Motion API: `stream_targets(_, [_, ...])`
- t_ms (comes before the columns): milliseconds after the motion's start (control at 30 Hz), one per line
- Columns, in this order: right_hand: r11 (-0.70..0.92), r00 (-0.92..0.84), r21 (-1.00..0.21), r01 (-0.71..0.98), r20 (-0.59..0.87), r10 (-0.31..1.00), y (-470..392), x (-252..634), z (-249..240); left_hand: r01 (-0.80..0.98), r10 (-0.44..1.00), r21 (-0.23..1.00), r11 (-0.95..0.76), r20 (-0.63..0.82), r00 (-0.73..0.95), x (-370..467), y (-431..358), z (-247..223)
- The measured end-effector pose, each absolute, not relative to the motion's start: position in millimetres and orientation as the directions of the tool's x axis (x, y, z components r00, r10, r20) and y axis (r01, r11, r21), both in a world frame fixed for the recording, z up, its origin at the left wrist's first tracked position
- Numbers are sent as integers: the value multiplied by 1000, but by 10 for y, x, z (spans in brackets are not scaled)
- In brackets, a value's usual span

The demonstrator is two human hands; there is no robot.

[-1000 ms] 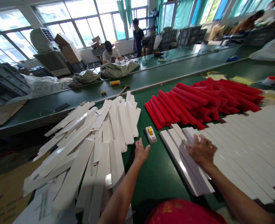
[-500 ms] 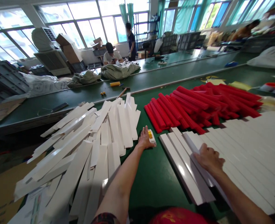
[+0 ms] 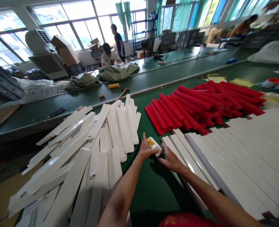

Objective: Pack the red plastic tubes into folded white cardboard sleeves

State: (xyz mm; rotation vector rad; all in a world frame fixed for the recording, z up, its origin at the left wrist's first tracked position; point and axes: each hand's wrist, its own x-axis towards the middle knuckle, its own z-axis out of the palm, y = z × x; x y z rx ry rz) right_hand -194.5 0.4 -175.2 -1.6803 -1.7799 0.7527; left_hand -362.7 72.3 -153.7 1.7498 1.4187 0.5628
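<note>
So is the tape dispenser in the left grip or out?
In: the left hand has thumb and fingers around the tape dispenser; the right hand is open beside it.

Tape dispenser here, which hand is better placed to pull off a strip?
Probably the right hand: its fingers look open beside the tape dispenser, while the left hand seems busy gripping it.

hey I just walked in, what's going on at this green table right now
The person's left hand holds a small white tape dispenser with a yellow roll. The right hand is open right beside it; whether it touches is unclear. Flat white pieces lie in a loose pile on the left, long white boxes lie side by side on the right, and red ribbed rods are heaped beyond.
</note>
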Motion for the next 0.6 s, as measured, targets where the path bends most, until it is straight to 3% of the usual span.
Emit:
stream_targets(100, [136,-65,-681,720,129,990,-101,-2080,-1764,569,969,820,-67,-81,232,-3568,500,-1331])
stream_targets(200, [190,41,-558,808,375,926,-204,-1988,-1699,596,977,790,-143,18,211,-3369,323,-1074])
stream_targets(333, [225,128,-492,841,585,801,-297,-1600,-1624,565,941,794,-225,26,338,-3074,210,-827])
stream_targets(467, [-5,209,-316,949,616,759,-380,-1133,-1686,584,906,755,-299,33,421,-3205,108,-760])
stream_targets(600, [-212,194,-23,977,506,840,-510,-835,-1764,788,989,598,-147,86,119,-3908,-122,-767])
